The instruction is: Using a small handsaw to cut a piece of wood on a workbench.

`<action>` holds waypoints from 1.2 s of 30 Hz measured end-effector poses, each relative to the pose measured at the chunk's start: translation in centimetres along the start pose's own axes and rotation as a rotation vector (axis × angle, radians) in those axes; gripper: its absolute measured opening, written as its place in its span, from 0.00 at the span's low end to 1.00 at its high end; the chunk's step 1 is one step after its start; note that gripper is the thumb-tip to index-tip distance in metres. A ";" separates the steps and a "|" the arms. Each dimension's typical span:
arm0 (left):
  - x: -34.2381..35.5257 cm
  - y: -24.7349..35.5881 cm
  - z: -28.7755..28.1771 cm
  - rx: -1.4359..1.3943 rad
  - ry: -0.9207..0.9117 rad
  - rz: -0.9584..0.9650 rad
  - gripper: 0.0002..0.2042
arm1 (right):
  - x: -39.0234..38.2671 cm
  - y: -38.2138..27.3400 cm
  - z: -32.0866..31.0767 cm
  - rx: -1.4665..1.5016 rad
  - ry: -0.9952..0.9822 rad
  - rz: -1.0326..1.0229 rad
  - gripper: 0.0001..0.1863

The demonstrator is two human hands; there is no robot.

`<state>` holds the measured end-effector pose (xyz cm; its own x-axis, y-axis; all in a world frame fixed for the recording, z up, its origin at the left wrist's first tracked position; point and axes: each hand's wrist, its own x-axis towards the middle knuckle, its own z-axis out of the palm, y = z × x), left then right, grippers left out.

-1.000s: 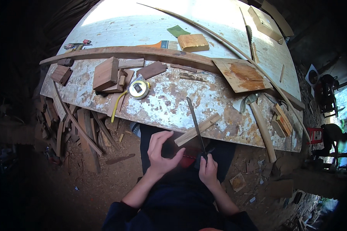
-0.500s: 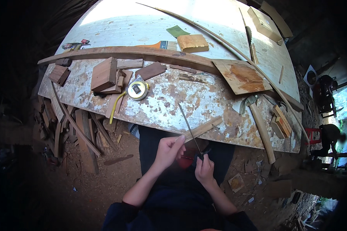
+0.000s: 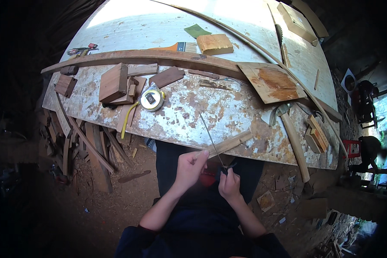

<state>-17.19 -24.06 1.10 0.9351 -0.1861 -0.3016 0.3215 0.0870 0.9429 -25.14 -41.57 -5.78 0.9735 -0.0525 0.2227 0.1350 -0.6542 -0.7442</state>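
My left hand (image 3: pixel 191 170) is closed on the near end of a pale wooden strip (image 3: pixel 230 142), which lies across the front edge of the worn, paint-flecked workbench (image 3: pixel 180 124). My right hand (image 3: pixel 229 185) grips the black handle of a long, thin blade (image 3: pixel 208 133), which crosses the strip at a slant. Beyond them, a tape measure (image 3: pixel 151 99) with yellow tape out rests on the bench. A hammer (image 3: pixel 293 142) with a long wooden handle lies to the right, beside small stacked blocks (image 3: pixel 316 135).
A long beam (image 3: pixel 155 58), long slat (image 3: pixel 249 38), stained board (image 3: pixel 273 84) and wood blocks (image 3: pixel 114 81) cover parts of the bench. An offcut pile (image 3: pixel 94 150) lies left below. Another person (image 3: pixel 365 157) is bent over at the far right, by a red stool (image 3: pixel 351 148).
My left hand has moved from open beside the strip to closed on its near end. The blade in my right hand has tilted further left, its tip now lower across the strip.
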 end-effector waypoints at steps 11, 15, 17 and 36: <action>-0.1 0.4 -1.9 -0.021 0.056 0.026 0.24 | 0.5 -0.2 1.1 0.010 -0.038 -0.048 0.07; 0.0 -0.2 -2.3 -0.019 0.032 -0.017 0.24 | -0.8 2.6 2.6 0.015 -0.051 -0.077 0.07; -0.1 0.1 -2.3 -0.004 0.033 -0.018 0.25 | -0.2 0.6 1.9 0.015 -0.069 0.003 0.07; 0.6 0.1 -2.9 0.011 -0.010 -0.044 0.25 | -0.9 3.1 1.9 0.081 -0.143 -0.024 0.09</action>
<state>-16.14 -21.34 0.58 0.9186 -0.1989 -0.3415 0.3606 0.0681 0.9302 -25.20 -42.14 -9.49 0.9854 0.0741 0.1534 0.1673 -0.5908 -0.7893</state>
